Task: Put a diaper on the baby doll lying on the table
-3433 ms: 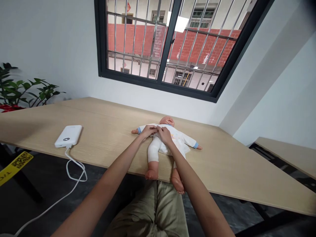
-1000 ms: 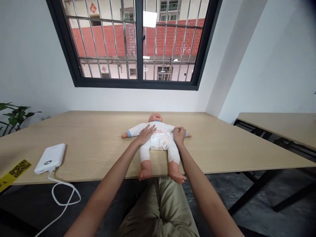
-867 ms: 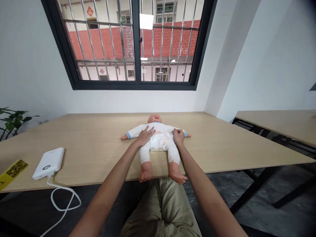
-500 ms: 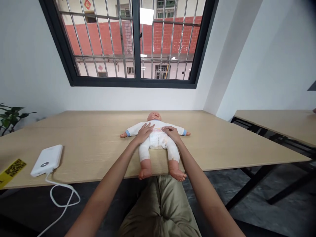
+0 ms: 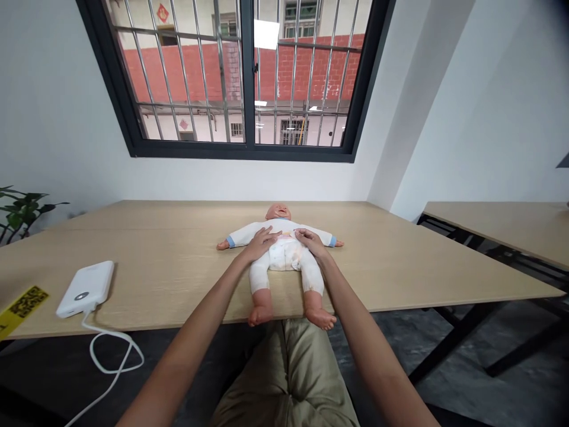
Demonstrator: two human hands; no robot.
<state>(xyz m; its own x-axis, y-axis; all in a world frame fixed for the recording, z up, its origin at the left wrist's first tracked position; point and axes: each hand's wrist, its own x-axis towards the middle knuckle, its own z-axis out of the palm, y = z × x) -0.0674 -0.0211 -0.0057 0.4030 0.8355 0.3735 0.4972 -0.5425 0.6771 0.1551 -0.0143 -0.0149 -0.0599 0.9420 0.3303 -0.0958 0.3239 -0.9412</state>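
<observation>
A baby doll (image 5: 284, 255) in white clothes with blue cuffs lies on its back on the wooden table (image 5: 178, 261), head toward the window and bare feet over the near edge. My left hand (image 5: 261, 242) rests flat on the doll's chest, fingers stretched out. My right hand (image 5: 312, 243) lies on the doll's belly and hip, its fingertips pressed on the white fabric near the waist. Whether they pinch the cloth is unclear.
A white power bank (image 5: 86, 288) with a looping white cable (image 5: 113, 356) lies at the table's left front. A yellow tag (image 5: 20, 302) sits at the left edge, a plant (image 5: 20, 210) behind it. A second table (image 5: 502, 228) stands at right. A barred window (image 5: 249, 77) fills the wall.
My right hand has moved from the doll's left arm inward onto its belly. The left hand has stayed on the chest. Earlier, both hands worked at the doll's chest together.
</observation>
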